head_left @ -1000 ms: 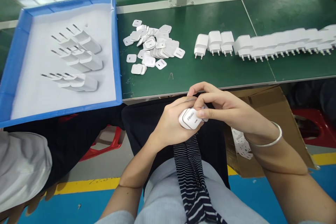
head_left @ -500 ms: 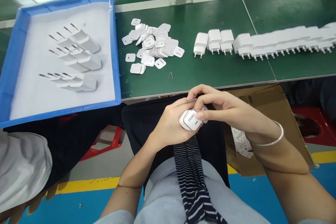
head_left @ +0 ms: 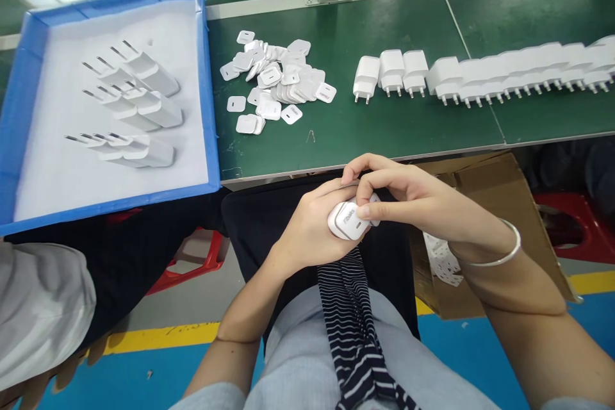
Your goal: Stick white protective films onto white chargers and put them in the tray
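Blue tray (head_left: 210, 109), left of frame: tray chargers (head_left: 148, 150) touch, so one knock could shift several; charger row (head_left: 519, 70), upper right, same risk; loose caps (head_left: 270, 109), upper centre, overlap and could slide if brushed; near centre, your left hand (head_left: 312, 224) clasps a white charger (head_left: 332, 220), a slack grip could drop it; your right hand (head_left: 408, 189) has its thumb on the cap (head_left: 352, 221), pinch unclear; lopsided pressure might skew it.

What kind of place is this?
Probably a factory workshop: a long green workbench holds a row of white plastic plug adapters and a heap of small white square covers.
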A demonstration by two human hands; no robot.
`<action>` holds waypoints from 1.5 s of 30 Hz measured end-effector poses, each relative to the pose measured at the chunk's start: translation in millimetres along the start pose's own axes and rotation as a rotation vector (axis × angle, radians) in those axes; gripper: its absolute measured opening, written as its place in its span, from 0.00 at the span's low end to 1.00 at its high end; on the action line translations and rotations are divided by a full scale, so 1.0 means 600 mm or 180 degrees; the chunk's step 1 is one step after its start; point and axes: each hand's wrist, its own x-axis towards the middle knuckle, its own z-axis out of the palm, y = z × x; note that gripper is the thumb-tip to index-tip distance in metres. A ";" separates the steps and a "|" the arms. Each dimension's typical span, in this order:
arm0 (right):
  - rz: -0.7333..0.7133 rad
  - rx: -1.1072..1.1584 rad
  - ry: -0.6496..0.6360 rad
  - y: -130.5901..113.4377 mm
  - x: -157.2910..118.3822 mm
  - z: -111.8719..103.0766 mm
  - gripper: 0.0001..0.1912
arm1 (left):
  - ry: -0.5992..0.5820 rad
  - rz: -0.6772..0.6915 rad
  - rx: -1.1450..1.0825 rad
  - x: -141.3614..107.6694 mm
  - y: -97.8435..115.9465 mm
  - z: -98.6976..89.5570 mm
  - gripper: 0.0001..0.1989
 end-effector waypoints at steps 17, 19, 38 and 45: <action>0.0080 -0.0024 0.0008 -0.001 0.004 -0.001 0.12 | -0.0052 0.0073 0.0035 0.000 0.003 0.002 0.11; 0.0078 -0.0011 -0.0005 0.000 0.005 0.000 0.12 | -0.0019 0.0065 0.0044 0.000 0.003 0.004 0.12; 0.0068 -0.0035 0.0022 0.006 0.003 0.001 0.15 | 0.0087 0.0032 -0.0148 0.000 -0.005 0.015 0.12; 0.0080 -0.0026 0.0110 0.009 0.002 0.003 0.15 | 0.0165 0.0039 -0.0353 0.001 -0.014 0.022 0.13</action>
